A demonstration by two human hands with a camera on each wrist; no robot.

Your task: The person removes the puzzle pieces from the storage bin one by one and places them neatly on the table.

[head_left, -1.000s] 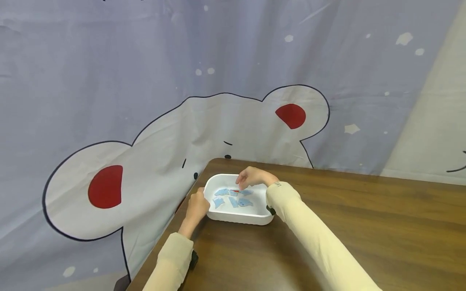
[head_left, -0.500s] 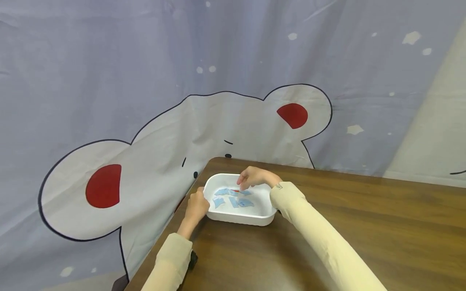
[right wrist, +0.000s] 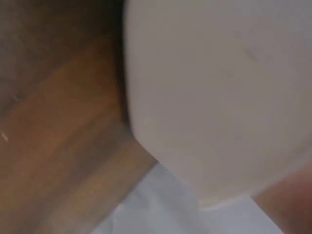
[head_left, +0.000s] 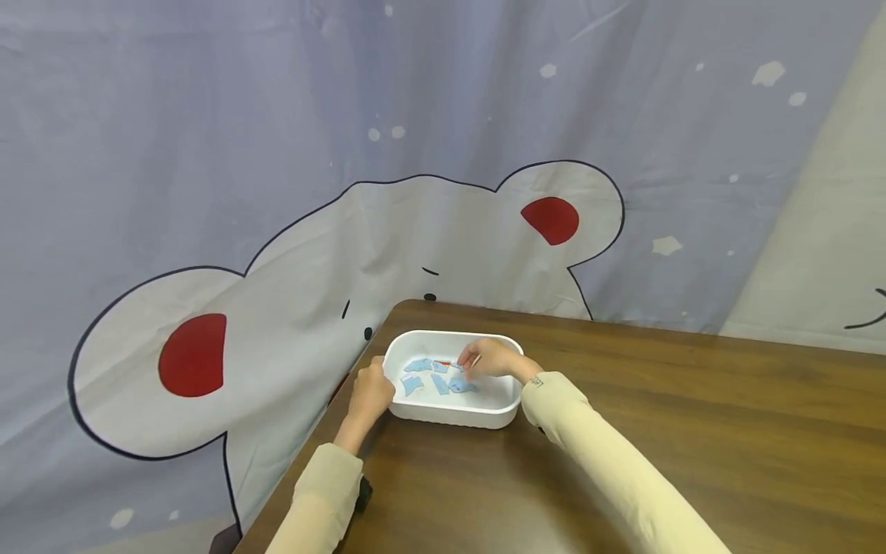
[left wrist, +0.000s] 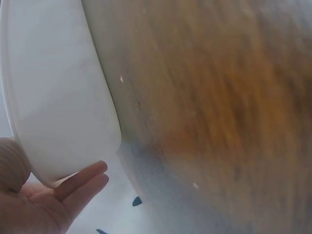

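Observation:
A white plastic tray [head_left: 443, 416] with raised walls stands on the table; several flat, light-blue, uneven-edged pieces [head_left: 411, 384] lie on its floor. My left hand [head_left: 373, 390] grips the tray's left end. The left wrist view shows the left hand [left wrist: 53, 200] with its thumb at the rim and fingers against the outside wall. Inside the tray, my right hand [head_left: 494, 358] reaches down over the pieces on the right, its fingers bent and blurred. I cannot tell whether a piece is between them. In the right wrist view the tray wall [right wrist: 214, 87] hides most of that hand.
The brown wooden table [head_left: 664, 431] extends to the right and towards me. Its left edge runs close beside the tray. Behind it hangs a grey-blue curtain [head_left: 388, 92] with a large white bear print and red ear patches. A small red mark [head_left: 441, 362] shows among the pieces.
My right hand has come lower and towards me inside the tray, moving slightly right, now over the right-hand pieces. My left hand keeps its grip on the tray's left end.

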